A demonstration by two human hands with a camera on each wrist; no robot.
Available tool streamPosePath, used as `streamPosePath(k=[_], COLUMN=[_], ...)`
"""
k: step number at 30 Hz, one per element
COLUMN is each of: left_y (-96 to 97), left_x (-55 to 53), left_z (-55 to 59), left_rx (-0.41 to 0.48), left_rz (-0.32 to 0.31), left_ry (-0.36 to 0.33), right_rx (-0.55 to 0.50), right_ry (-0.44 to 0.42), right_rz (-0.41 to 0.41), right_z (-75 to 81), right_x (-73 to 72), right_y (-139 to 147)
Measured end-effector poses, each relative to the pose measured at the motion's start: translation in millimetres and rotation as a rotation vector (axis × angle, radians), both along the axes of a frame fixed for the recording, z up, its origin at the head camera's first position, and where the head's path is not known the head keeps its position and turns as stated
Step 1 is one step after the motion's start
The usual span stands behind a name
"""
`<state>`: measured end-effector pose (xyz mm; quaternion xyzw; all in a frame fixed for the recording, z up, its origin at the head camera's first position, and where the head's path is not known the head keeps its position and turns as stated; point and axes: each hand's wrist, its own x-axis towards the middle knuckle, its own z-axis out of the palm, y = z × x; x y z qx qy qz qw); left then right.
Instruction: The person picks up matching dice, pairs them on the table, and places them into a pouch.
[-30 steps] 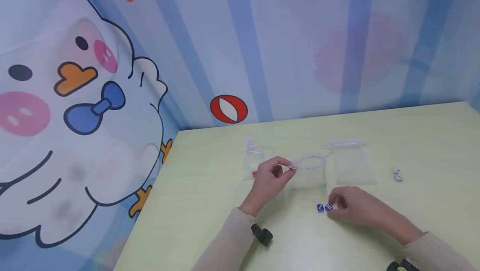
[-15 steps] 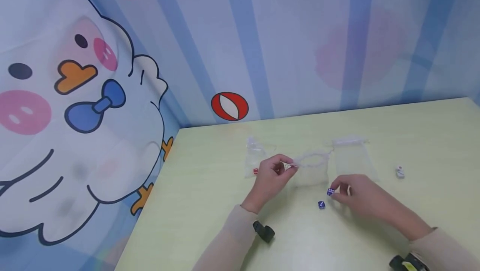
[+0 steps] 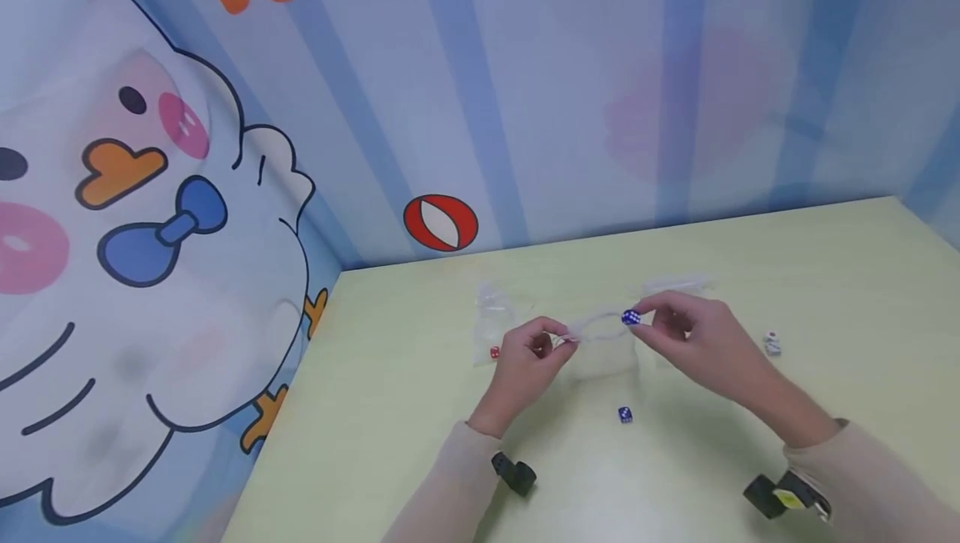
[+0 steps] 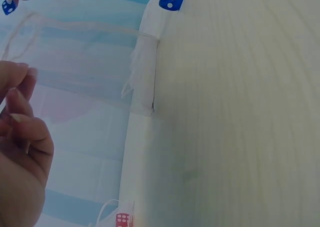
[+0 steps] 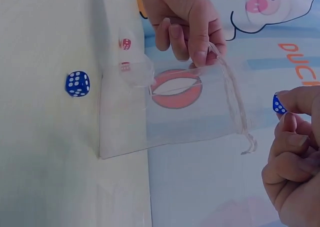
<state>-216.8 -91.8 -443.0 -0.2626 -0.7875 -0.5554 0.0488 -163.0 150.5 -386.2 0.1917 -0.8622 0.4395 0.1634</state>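
Note:
My left hand (image 3: 531, 359) pinches the rim of a sheer white drawstring pouch (image 5: 175, 122), whose mouth hangs open in a loop. Between thumb and forefinger, my right hand (image 3: 705, 343) holds a blue die (image 3: 631, 318) with white dots, right at the far side of the pouch's mouth. A second blue die (image 3: 626, 414) lies on the table in front of the pouch; the right wrist view shows this die (image 5: 77, 84) below the pouch's bottom edge. Through the sheer fabric nothing shows inside the held pouch.
Behind my left hand lies another sheer pouch (image 3: 491, 318) with red dice (image 5: 126, 44) in it. A further pouch (image 3: 678, 284) lies partly hidden behind my right hand. White dice (image 3: 772, 344) sit to the right on the pale table (image 3: 840, 276). A printed cloth backdrop stands behind.
My right hand has lifted one blue die off the table and carried it up and away from me to the pouch's mouth. My left hand keeps its grip on the rim.

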Motion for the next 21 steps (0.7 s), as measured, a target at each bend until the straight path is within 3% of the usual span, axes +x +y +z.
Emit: streamPosePath(k=[8,21], left_y=[-2.2,-2.4], left_x=[0.6,-2.2], left_z=[-1.0,0.4], left_rx=[-0.010,-0.002], left_rz=[0.000,-0.020], left_ry=[-0.023,-0.006], right_rx=[0.046,0.074], right_ry=[-0.084,-0.094], right_rz=[0.026,0.020], right_z=[1.6,4.2], right_x=[-13.0,-11.4], right_y=[-11.0,-10.5])
